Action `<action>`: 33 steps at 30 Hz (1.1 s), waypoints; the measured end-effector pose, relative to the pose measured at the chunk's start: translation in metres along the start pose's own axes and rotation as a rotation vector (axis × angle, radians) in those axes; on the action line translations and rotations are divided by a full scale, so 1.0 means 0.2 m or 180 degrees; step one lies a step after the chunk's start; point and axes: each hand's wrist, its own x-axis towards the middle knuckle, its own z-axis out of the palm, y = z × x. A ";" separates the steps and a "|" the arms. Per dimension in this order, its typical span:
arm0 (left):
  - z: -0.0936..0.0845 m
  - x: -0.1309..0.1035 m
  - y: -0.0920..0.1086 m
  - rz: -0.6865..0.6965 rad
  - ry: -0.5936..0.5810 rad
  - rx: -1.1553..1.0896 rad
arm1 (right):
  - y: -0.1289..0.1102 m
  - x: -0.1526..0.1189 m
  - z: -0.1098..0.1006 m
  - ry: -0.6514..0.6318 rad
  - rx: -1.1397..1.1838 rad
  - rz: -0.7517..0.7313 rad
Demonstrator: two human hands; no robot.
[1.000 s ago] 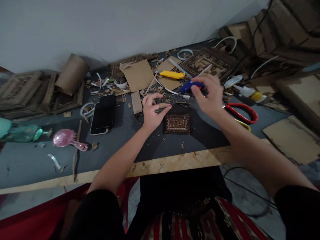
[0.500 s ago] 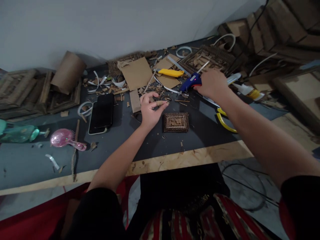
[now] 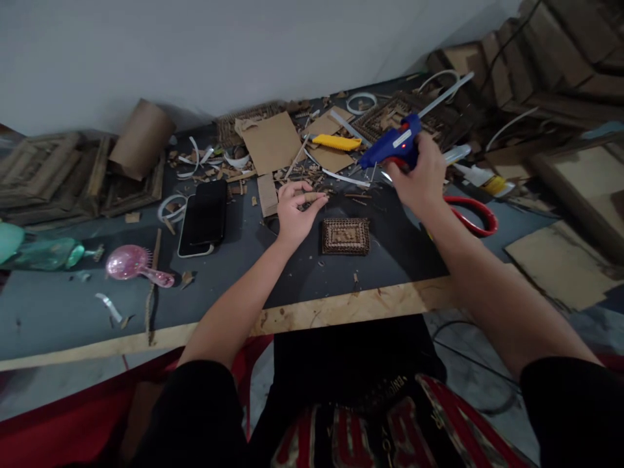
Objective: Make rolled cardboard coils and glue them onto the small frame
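Across the middle of the frame, the dark table (image 3: pixel 253 276) carries our work, and with so many cut scraps along its far side, we judge it best to move the hot tool slowly and above the litter. The largest thing we handle is the blue glue gun (image 3: pixel 392 144), right of centre, a small red light glowing on its side and a white glue stick (image 3: pixel 447 94) jutting from its back toward the upper right. To handle it well, we would keep a firm but easy grip, point the front end away from our own fingertips, and mind the stick, which could catch on things behind it. Our right hand (image 3: pixel 422 174) holds the gun up, forearm reaching in from the lower right, fingers curled around the handle; where they bear on the trigger, we cannot tell. Our left hand (image 3: pixel 295 213), near the centre, has its forearm rising from lower left, thumb and forefinger pressed together at the tips, the others loosely bent. Just right of and below it, apart from both hands, lies the small ridged cardboard block (image 3: pixel 346 236). Whether some scrap sits in the left pinch is too small to tell.
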 end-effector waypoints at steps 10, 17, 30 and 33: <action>0.00 0.00 -0.02 -0.0025 0.0126 -0.0024 | -0.07 -0.16 0.13 0.0006 -0.0049 -0.0136; -0.01 0.00 -0.03 -0.0034 -0.0007 0.0118 | 0.07 -0.10 0.15 0.0130 0.0112 -0.0128; 0.01 0.01 -0.03 0.0049 0.0014 0.0057 | -0.03 -0.14 0.14 0.0047 0.0100 -0.0236; 0.01 0.01 -0.04 0.0021 0.0016 0.0076 | -0.06 -0.14 0.14 -0.0057 0.0122 -0.0308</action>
